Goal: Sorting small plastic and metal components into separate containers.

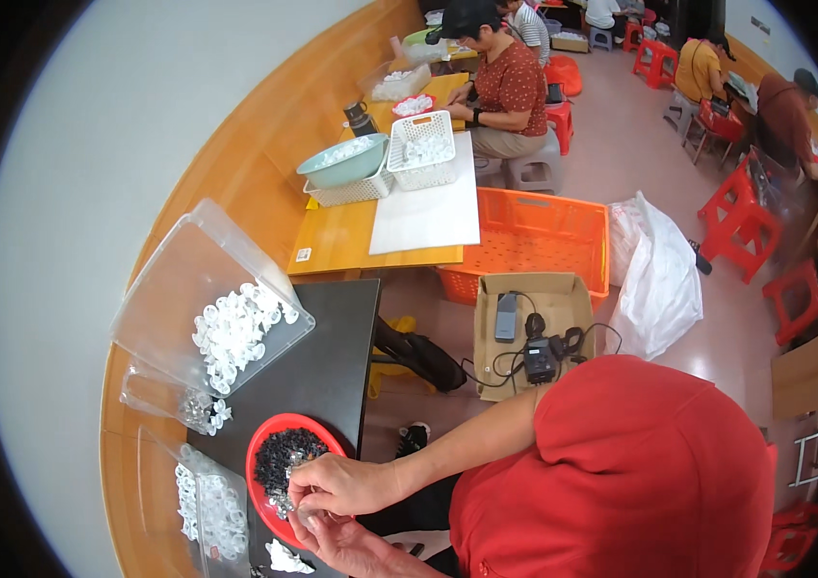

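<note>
My right hand (341,484) is closed in a pinch over the near side of a red bowl (253,453). My left hand (346,544) is just below it, its fingertips meeting the right ones. Between them is a small greyish piece (309,515), too small to name. The bowl holds many small black parts (285,453) and some shiny silvery bits. Beside the bowl, near my left hand, lies a white crumpled-looking piece (287,557) on the black table (327,332).
A tilted clear bin (163,308) holds white plastic parts; another clear bin (211,511) sits below it. Beyond are an orange crate (544,226), a cardboard box (577,294) with cables, and a white sack (659,279). A co-worker (515,87) sits at a yellow table (332,236).
</note>
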`<action>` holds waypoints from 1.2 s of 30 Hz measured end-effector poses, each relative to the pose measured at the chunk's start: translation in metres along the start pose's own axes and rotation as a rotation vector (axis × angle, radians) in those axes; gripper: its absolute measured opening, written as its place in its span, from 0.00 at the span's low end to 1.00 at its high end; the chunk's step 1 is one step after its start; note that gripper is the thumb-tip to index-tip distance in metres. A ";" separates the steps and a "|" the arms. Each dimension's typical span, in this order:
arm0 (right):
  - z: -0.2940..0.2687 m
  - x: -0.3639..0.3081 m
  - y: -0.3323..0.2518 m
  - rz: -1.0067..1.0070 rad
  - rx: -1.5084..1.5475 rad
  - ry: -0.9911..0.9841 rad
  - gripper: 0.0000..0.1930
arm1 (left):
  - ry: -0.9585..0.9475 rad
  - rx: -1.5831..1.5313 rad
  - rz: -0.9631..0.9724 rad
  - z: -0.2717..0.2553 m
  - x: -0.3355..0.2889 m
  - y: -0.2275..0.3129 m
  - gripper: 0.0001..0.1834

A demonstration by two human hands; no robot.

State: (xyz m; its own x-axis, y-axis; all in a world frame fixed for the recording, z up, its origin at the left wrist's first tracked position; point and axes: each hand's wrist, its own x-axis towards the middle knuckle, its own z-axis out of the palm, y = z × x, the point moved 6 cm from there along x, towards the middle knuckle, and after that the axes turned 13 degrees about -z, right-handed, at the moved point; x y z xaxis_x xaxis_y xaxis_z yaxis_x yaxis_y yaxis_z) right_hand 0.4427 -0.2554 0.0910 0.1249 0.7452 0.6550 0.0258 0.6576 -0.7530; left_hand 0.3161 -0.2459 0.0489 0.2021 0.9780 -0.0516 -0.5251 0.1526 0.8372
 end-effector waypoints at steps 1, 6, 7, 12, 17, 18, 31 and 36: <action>-0.002 -0.001 0.002 0.101 0.090 0.003 0.07 | -0.009 0.000 0.004 0.006 -0.003 0.000 0.24; -0.004 -0.001 -0.012 0.120 0.149 -0.014 0.07 | 0.106 0.145 0.038 0.009 -0.011 0.007 0.23; -0.003 -0.001 -0.013 0.136 0.173 -0.026 0.07 | 0.097 0.150 0.049 0.009 -0.011 0.008 0.23; -0.019 0.001 -0.012 0.019 0.058 0.005 0.07 | -0.026 0.030 0.004 0.021 -0.002 -0.006 0.24; -0.024 0.005 -0.004 -0.111 -0.115 -0.003 0.06 | -0.047 0.016 -0.022 0.020 0.012 -0.013 0.24; -0.028 0.003 0.001 -0.107 -0.126 0.003 0.06 | -0.046 0.011 -0.035 0.023 0.014 -0.017 0.24; -0.030 0.042 0.028 0.103 -0.186 -0.088 0.08 | -0.040 -0.092 -0.167 0.029 0.033 -0.001 0.27; -0.012 0.049 0.025 0.077 -0.181 -0.095 0.05 | -0.001 -0.261 -0.244 0.006 0.037 0.002 0.24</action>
State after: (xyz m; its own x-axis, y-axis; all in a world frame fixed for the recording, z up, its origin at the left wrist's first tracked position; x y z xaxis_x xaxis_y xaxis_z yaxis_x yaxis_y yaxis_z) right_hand 0.4618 -0.2036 0.1034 0.0399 0.8050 0.5919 0.1984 0.5742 -0.7943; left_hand 0.3276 -0.2103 0.0516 0.3483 0.9081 -0.2325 -0.6548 0.4132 0.6329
